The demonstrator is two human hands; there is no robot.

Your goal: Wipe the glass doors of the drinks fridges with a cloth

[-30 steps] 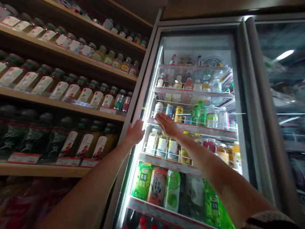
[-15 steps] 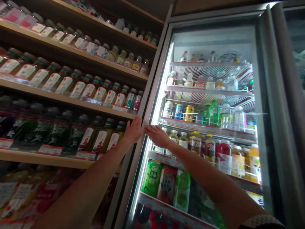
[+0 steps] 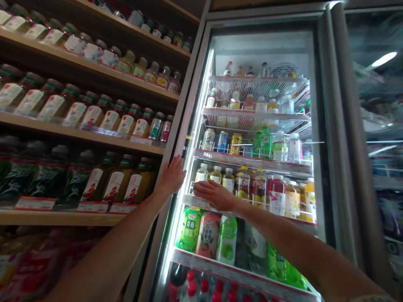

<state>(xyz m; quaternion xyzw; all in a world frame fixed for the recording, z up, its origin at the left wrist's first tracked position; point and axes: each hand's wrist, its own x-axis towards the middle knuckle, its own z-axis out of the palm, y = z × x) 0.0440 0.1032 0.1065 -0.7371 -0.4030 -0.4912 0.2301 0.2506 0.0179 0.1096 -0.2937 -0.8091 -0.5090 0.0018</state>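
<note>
A tall glass-door drinks fridge [image 3: 319, 109] stands in front of me. My left hand [image 3: 171, 175] reaches up to the left edge of its metal door frame [image 3: 151, 251], fingers stretched out and holding nothing. Whether the palm touches the frame I cannot tell. To its right, my right hand [image 3: 215, 195] is held flat with outstretched fingers before the lit glass, also bare. Behind it are small bottles with pale labels [image 3: 215, 174] and a white shelf edge [image 3: 189, 199]. Just below stand a green bottle [image 3: 189, 228], a pinkish-red bottle [image 3: 208, 235] and another green one [image 3: 227, 240].
Wooden shelves [image 3: 94, 133] on the left carry rows of bottled drinks [image 3: 52, 105]. Cans [image 3: 222, 141] and bottles fill the fridge racks. A grey metal upright [image 3: 343, 126] separates this door from another glass door [image 3: 378, 105] on the right.
The hands, close together at the frame before, are now farther apart. My right hand has come lower over the glass, near the lower bottles. The view has shifted to the right.
</note>
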